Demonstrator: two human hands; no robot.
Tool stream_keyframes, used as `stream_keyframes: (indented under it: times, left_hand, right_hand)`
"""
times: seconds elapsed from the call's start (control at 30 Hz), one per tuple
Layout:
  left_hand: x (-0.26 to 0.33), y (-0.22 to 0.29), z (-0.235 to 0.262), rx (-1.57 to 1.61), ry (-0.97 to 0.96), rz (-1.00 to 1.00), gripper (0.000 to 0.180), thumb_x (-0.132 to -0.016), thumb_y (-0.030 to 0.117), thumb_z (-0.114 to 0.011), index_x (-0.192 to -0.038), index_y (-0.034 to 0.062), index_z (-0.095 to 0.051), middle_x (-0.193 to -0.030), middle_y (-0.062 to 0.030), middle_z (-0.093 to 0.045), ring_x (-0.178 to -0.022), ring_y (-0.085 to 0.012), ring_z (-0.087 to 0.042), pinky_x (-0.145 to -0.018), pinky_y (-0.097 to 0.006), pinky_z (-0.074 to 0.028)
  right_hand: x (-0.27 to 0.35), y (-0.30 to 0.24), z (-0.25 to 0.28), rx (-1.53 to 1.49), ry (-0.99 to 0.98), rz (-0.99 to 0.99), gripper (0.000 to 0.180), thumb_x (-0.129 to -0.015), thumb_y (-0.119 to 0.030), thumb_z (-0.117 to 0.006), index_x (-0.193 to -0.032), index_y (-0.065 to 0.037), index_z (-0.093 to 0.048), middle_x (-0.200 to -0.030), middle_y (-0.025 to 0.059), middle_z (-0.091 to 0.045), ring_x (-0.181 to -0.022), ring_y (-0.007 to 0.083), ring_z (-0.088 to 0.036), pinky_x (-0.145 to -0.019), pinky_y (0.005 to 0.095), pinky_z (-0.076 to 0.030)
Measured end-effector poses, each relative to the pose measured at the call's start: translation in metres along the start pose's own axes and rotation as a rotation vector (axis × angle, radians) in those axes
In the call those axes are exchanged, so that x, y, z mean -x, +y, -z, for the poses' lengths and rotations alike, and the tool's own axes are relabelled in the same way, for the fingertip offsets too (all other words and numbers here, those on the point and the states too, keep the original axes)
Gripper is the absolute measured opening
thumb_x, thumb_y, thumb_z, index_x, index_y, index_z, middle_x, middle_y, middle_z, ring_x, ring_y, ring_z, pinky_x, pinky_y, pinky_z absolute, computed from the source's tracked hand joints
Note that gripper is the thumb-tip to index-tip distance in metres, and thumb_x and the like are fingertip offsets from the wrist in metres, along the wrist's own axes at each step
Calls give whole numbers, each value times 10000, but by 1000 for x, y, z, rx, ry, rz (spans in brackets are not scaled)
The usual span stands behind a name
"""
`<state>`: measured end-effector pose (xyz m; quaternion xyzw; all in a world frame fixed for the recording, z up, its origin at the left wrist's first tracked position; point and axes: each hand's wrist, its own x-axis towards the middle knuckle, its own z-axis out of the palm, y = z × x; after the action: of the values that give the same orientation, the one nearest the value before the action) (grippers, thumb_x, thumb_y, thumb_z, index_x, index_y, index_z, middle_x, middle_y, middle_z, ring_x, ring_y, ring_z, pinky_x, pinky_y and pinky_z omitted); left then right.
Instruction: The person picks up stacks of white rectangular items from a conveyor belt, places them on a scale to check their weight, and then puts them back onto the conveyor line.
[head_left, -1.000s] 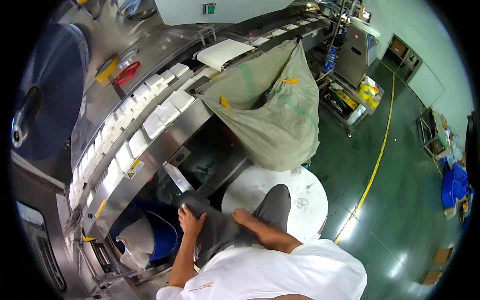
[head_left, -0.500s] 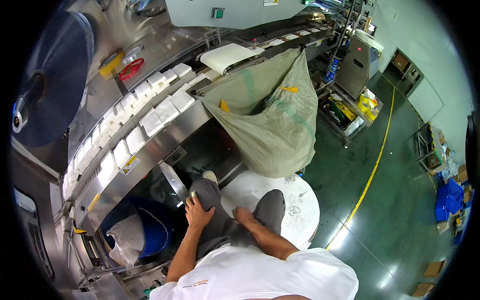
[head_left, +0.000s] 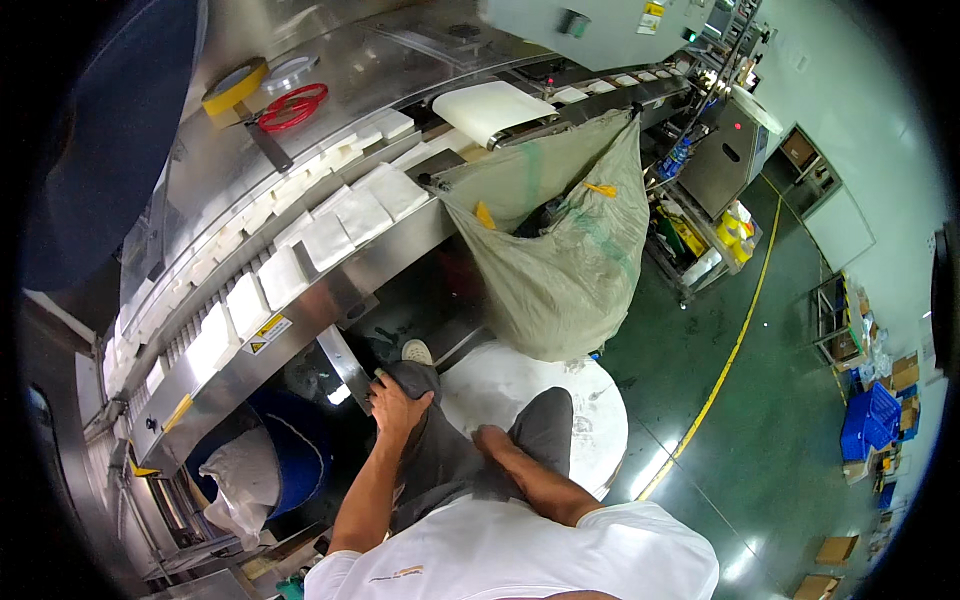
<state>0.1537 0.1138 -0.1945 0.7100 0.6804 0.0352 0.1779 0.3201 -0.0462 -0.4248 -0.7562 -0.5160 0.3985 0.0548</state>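
My left hand (head_left: 398, 407) lies over my left knee (head_left: 415, 380), its fingers apart and nothing seen in it. My right hand (head_left: 491, 440) rests low against the inside of my right thigh, and its fingers are mostly hidden. Ahead of my knees runs a steel conveyor (head_left: 365, 262) carrying rows of white flat packets (head_left: 325, 240); neither hand touches them. A large grey-green sack (head_left: 570, 285) hangs with its mouth spread at the conveyor's side. Behind my legs a round white surface (head_left: 590, 430) shows.
Red-handled scissors (head_left: 290, 108), a yellow tape roll (head_left: 234, 87) and a silver tape roll (head_left: 290, 74) lie on the steel top. At lower left stands a blue bin (head_left: 305, 455) with a whitish bag (head_left: 240, 475). Blue crates (head_left: 868, 420) stand far right, beyond a yellow floor line (head_left: 735, 365).
The view has tilted and shifted, so the conveyor and scissors appear larger and further right. Both hands stay at my legs; the left fingers have moved slightly on the knee.
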Motion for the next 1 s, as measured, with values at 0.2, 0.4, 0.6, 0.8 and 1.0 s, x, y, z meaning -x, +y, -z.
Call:
stream_keyframes:
  times: [0.2,0.4,0.6,0.8,1.0]
  left_hand:
    - [-23,-6,-11,-19,69,-17,1122,-675,551,-882,-1459,-88,-397,-1314,-276,-535,-1146,-457,-614,-928,-504,-568]
    - [-28,-19,-17,60,89,-56,1045,-698,543,-856,-1437,-68,-441,-1330,-282,-537,-1138,-453,-614,-913,-513,-563]
    - [-35,-21,-11,83,-34,-62,969,-784,565,-752,-1471,-37,-430,-1425,-293,-488,-1227,-489,-566,-992,-546,-522]
    - [-35,-30,-16,95,38,-18,932,-770,522,-754,-1478,3,-443,-1394,-301,-499,-1204,-504,-566,-969,-567,-523]
    - [-40,-39,-10,183,39,9,920,-759,527,-744,-1474,20,-465,-1387,-331,-508,-1194,-526,-579,-949,-565,-536]
  right_hand:
    - [13,5,58,290,295,-7,354,-972,-315,-546,-990,-29,-754,-1076,204,-729,-1022,452,-676,-887,545,-545]
    - [52,20,145,269,679,-350,698,-898,-547,-663,-1314,9,-587,-1305,232,-620,-1305,430,-492,-1058,596,-411]
    - [59,37,146,-225,369,-601,1183,-846,-766,-632,-1575,71,-225,-1526,338,-395,-1381,517,-446,-1101,597,-434]
    - [19,18,149,70,401,-577,1091,-875,-706,-648,-1538,73,-270,-1403,319,-486,-1293,495,-508,-1052,559,-486]
    - [4,13,157,116,401,-614,1024,-902,-672,-637,-1533,57,-291,-1426,287,-475,-1302,478,-505,-1052,545,-490]
